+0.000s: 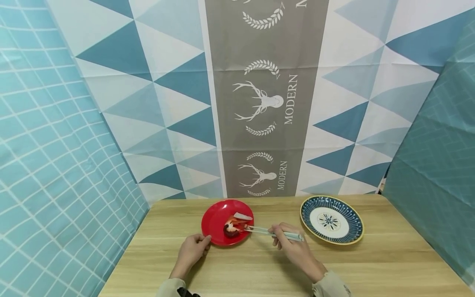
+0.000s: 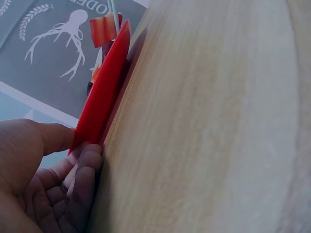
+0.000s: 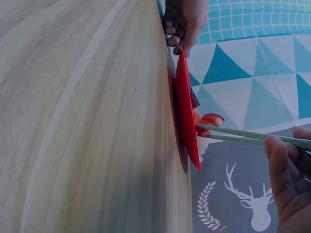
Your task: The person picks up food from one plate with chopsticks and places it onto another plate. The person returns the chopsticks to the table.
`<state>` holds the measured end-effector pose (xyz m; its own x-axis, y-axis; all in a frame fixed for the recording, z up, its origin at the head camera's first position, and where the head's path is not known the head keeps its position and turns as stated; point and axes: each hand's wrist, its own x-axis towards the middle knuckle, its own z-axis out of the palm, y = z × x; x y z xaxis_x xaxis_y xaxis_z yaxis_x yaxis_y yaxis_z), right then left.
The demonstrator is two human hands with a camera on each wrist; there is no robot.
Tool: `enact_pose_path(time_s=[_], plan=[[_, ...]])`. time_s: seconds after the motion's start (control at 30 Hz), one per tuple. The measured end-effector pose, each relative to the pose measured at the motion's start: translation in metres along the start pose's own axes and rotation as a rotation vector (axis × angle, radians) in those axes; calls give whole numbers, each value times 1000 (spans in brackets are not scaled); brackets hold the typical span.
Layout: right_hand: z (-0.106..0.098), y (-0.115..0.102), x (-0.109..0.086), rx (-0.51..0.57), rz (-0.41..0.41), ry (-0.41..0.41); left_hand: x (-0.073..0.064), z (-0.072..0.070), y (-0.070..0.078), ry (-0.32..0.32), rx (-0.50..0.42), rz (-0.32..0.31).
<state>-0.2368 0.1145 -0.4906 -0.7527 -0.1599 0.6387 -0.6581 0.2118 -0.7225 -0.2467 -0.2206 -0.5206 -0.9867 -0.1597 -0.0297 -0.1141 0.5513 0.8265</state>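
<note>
On the wooden table sits a red plate (image 1: pixel 212 218) holding several food pieces (image 1: pixel 231 227) in red, white, orange and dark tones. My left hand (image 1: pixel 193 250) pinches the plate's near-left rim, thumb on top and fingers beneath, as the left wrist view shows. With my right hand (image 1: pixel 294 248) I hold a pair of pale green chopsticks (image 1: pixel 262 230), pointing left over the plate. Their tips meet a red-and-white piece (image 3: pixel 212 122) at the plate's right side; whether they clamp it is unclear. That piece (image 2: pixel 103 31) stands above the rim in the left wrist view.
A blue-and-white patterned plate (image 1: pixel 311 205) with a yellowish rim lies on the table (image 1: pixel 237 274) to the right of my right hand. Behind the table hangs a patterned cloth (image 1: pixel 259 140), with blue sheets on both sides.
</note>
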Motion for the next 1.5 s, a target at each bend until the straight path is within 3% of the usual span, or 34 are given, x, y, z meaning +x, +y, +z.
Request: enact_pose_path(time_s=[0.53, 0.83, 1.5], plan=[[6, -1, 3, -1, 72, -33, 0, 0, -1, 4, 0, 6], [9, 2, 5, 57, 72, -46, -1, 0, 0, 9, 11, 0], [15, 6, 7, 21, 50, -23, -1, 0, 0, 17, -6, 0]])
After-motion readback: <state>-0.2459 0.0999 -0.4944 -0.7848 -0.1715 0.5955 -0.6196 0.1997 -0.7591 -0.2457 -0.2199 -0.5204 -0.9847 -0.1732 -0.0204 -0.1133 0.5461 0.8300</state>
